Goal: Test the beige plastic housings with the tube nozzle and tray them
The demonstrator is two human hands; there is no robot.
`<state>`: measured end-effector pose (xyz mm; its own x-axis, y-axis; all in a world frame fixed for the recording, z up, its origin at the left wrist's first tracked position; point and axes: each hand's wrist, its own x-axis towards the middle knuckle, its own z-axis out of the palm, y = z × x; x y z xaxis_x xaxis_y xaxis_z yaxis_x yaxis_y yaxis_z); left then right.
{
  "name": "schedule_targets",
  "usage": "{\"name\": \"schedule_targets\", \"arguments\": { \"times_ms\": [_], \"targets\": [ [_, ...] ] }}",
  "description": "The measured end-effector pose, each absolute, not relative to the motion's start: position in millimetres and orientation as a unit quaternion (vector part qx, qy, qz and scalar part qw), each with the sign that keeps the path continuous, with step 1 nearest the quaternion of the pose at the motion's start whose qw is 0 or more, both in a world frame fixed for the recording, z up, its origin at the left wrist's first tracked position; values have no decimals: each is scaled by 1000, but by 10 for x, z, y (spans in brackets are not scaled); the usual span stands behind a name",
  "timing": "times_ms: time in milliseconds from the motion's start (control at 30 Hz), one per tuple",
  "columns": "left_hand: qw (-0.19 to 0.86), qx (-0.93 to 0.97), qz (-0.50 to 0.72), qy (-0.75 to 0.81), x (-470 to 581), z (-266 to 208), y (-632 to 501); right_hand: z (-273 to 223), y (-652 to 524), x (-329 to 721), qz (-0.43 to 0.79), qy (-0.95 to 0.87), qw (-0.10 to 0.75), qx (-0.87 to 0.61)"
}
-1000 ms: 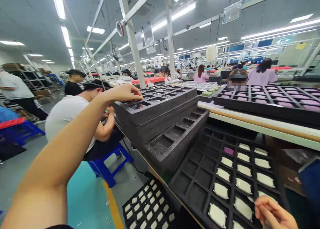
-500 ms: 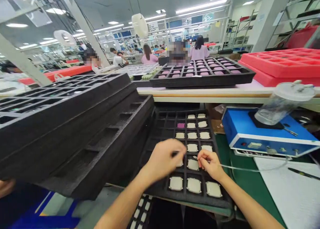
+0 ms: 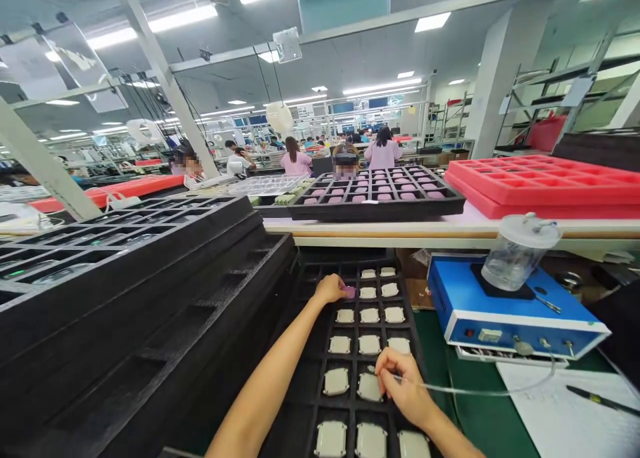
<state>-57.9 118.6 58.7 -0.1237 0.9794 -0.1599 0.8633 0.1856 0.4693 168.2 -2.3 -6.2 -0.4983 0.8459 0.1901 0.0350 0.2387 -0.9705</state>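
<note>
Hands both over the black foam tray [image 3: 300,405] on the green tabletop [image 3: 475,411]. Left hand [image 3: 330,289] reaches to the far rows, fingers pinched on a pink piece [image 3: 349,291] at the tray's left column — it sits just left of the white pieces [image 3: 369,344] filling the neighbouring cells. Right hand [image 3: 403,388] is nearer, fingers closed around a thin clear tube [image 3: 480,391], its tip down at a white piece in the near rows; can't tell whether tip and piece touch. Tube runs right to the blue box [image 3: 500,311], which carries a clear jar [image 3: 517,253]. Stack of empty black trays [image 3: 125,291] leans just left of the working tray. Paper with a pen [image 3: 600,399] lies at far right.
</note>
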Motion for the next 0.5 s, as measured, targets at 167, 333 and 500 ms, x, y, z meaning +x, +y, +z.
{"name": "schedule_targets", "arguments": {
  "times_ms": [167,333,500],
  "targets": [
    [263,611,279,693,-536,682,987,-92,-26,1684,541,-672,380,-332],
    [298,621,471,551,-232,1171,603,-144,3,1677,552,-666,376,-331],
    [220,551,651,473,-29,2028,774,-117,6,1680,564,-665,358,-333]
  ]
}}
